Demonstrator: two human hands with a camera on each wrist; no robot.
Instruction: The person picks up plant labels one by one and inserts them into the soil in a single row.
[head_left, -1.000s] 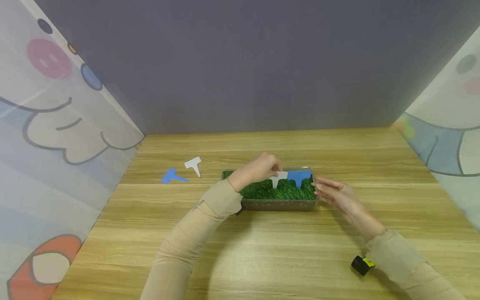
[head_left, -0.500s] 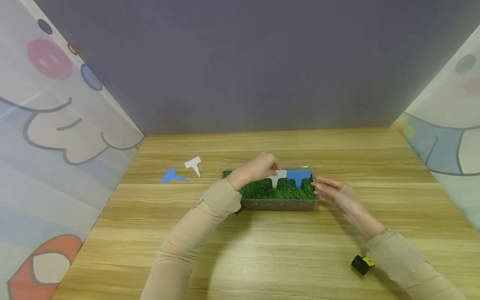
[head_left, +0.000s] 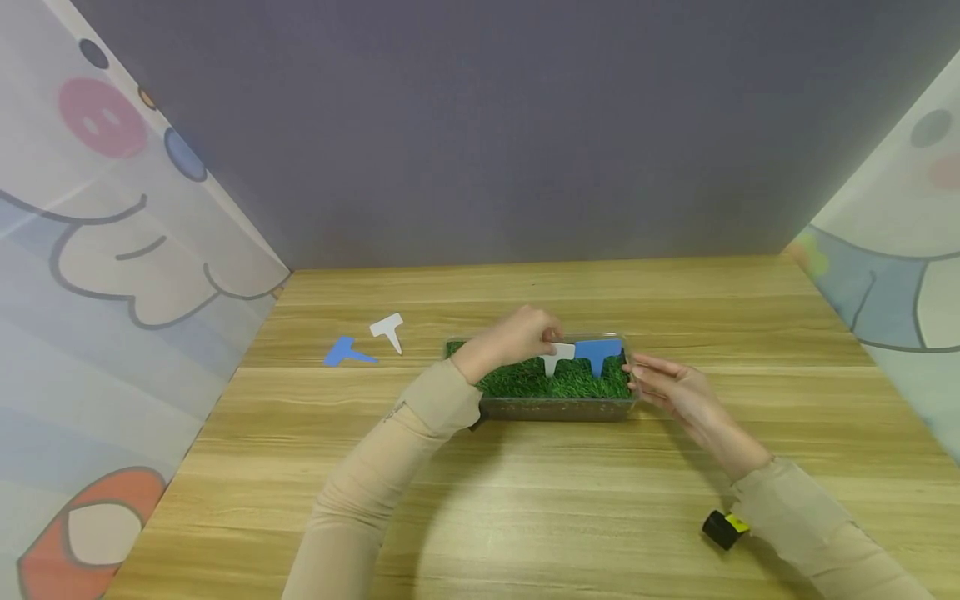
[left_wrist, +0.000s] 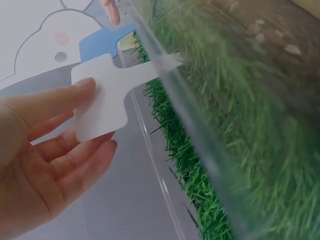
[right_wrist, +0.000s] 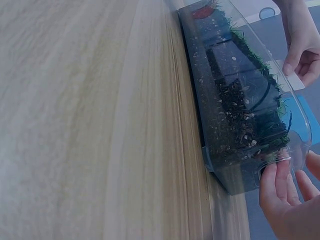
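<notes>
The left hand (head_left: 516,335) pinches a white tag (left_wrist: 100,102), stem down in the grass box (head_left: 558,410); the right hand (head_left: 681,393), fingers loosely spread, touches the box's right end, near a blue tag (head_left: 597,349).

The left sleeve (head_left: 367,483) is masking the near left corner of the planter (head_left: 562,409); the right wrist view's edge is cropping the right hand (right_wrist: 296,212)

Both hands (head_left: 521,333) (head_left: 686,396) are bare. At seven o'clock, the wrinkled beige left sleeve (head_left: 360,500) has dark lettering (head_left: 395,411) by its broad cuff (head_left: 442,396), and a black piece (head_left: 477,419) at the cuff's four o'clock. The right sleeve (head_left: 847,550), at four o'clock, is beige too, with a black knob (head_left: 720,531) and yellow patch (head_left: 738,523) at its cuff's eight o'clock.
</notes>
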